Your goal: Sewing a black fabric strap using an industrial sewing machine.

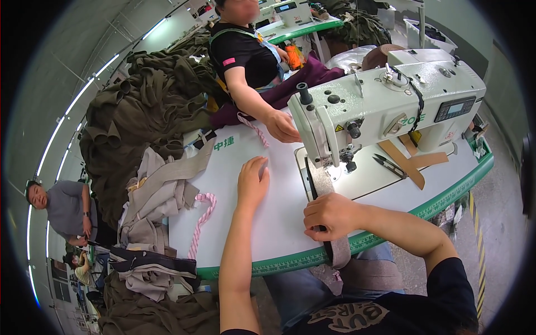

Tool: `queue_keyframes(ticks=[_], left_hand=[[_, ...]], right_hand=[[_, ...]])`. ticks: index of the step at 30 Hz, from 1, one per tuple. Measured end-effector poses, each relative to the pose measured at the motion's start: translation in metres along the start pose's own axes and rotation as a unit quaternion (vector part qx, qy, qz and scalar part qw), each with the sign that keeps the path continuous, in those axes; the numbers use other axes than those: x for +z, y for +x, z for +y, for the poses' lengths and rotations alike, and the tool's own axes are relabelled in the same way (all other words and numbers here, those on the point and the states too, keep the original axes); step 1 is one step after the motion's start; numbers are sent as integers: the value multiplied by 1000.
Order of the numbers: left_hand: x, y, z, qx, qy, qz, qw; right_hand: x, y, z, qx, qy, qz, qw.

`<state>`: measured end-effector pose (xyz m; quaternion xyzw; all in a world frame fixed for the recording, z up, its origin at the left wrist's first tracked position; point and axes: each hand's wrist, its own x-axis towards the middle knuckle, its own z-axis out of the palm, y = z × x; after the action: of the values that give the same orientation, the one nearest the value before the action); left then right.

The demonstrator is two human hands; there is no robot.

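Observation:
My left hand [254, 181] rests on the white sewing table [223, 234], fingers stretched forward and slightly curled; nothing I can name is in it. My right hand [334, 216] is closed over a grey-brown fabric strip [339, 251] in front of the sewing machine [379, 95]. A small dark thing shows under its fingers, too hidden to name. The strip runs from below the needle area, under that hand, and over the table's front edge toward my lap. A co-worker's hand [282, 125] reaches to the left end of the machine head.
Black-handled thread snips [389, 166] and tan pattern pieces [410, 167] lie right of the needle. A pink-and-white twisted cord [204, 220] lies at left, near heaped grey-beige fabric [159, 206]. Dark olive garments [145, 106] pile up behind. A co-worker [240, 61] stands across the table.

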<state>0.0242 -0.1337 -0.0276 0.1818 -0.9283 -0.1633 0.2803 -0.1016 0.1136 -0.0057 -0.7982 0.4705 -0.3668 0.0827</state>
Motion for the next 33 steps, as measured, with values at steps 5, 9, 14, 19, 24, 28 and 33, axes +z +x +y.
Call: queue_keyframes(ticks=[5,9,14,19,24,28,33], left_hand=[[1,-1,1,-5,3,-9,1000],[1,0,1,-13,-3,-10,1000],[1,1,1,-21,-7,-6,1000],[1,1,3,-25,-17,17,999],[3,2,12,-30,-47,32,998],[14,4,40,-34,-107,43,993],[38,14,70,-128,-187,33,973]], right_hand=[[0,-1,0,-1,-2,-1,1000],[1,0,2,-1,1,6,1000],[0,1,1,2,5,-5,1000],[0,3,-1,5,10,-9,1000],[0,4,-2,10,4,-11,1000],[0,1,-1,14,0,-15,1000],[2,4,-1,13,-3,-12,1000]])
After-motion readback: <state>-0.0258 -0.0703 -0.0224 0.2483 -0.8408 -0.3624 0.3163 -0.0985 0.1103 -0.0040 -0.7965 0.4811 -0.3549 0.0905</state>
